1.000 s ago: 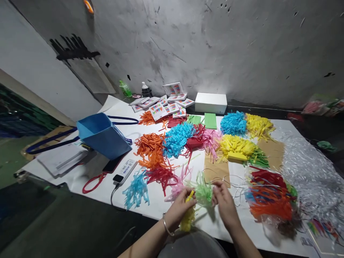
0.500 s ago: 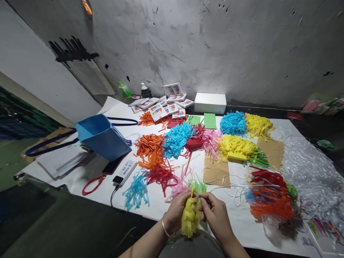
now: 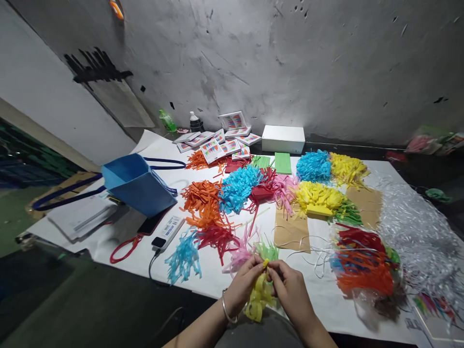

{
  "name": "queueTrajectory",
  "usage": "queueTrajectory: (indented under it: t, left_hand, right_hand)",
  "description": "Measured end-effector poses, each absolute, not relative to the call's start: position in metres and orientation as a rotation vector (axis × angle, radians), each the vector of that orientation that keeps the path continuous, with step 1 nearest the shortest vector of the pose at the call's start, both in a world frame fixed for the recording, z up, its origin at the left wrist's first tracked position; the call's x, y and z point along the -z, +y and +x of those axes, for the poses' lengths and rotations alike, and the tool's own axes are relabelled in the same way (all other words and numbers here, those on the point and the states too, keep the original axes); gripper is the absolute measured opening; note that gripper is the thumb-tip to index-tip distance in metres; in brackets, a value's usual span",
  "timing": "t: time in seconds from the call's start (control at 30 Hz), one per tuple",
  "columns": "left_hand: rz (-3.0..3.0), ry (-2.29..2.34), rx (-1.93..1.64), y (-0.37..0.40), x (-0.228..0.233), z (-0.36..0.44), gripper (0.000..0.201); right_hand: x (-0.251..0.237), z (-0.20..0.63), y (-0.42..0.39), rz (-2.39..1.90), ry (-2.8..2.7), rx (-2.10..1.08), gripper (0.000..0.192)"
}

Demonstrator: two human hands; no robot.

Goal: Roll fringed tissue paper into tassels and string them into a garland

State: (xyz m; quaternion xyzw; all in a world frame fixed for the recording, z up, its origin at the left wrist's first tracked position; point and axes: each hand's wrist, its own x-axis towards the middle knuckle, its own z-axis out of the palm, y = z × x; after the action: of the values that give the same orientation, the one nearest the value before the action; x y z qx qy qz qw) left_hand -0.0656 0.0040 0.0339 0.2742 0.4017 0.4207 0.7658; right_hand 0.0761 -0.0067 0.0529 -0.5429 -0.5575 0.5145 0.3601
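Tassel (image 3: 258,296) of yellow paper is pinched at its top between left hand (image 3: 242,286) and right hand (image 3: 292,291), over the counter (image 3: 217,275) edge. Strands should be kept bunched, the neck gripped firmly.

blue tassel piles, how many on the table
3: a blue tassel pile mid-table beside the orange ones, another at the back by the yellow heap, a smaller one near the front edge. More may be hidden in the bagged bundle.
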Motion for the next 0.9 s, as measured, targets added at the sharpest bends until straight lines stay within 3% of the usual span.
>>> queueTrajectory:
  t: [0.33, 0.53, 0.7, 0.83, 0.9]
  left_hand:
    - [1.153, 1.051, -0.907, 0.0, -0.022, -0.071, 0.03]
    - [1.512, 1.257, -0.711, -0.003, 0.005, -0.068, 0.021]
    - [1.792, 0.991, -0.431, -0.002, 0.036, -0.072, 0.011]
    - [1.798, 1.378, -0.603, 0.025, 0.051, -0.091, 0.024]
    - [1.715, 1.551, -0.574, 0.042, 0.058, -0.101, 0.02]
  right_hand:
    - [-0.046, 0.076, -0.002, -1.278, -1.22, -1.617, 0.041]
    - [-0.012, 0.081, 0.0, -1.434, -1.411, -1.151, 0.035]
    - [0.008, 0.111, 0.012, -1.427, -0.813, -1.135, 0.032]
    - [0.006, 0.158, 0.021, -1.356, -0.569, -1.042, 0.032]
    - [0.003, 0.185, 0.024, -1.363, -0.525, -0.892, 0.029]
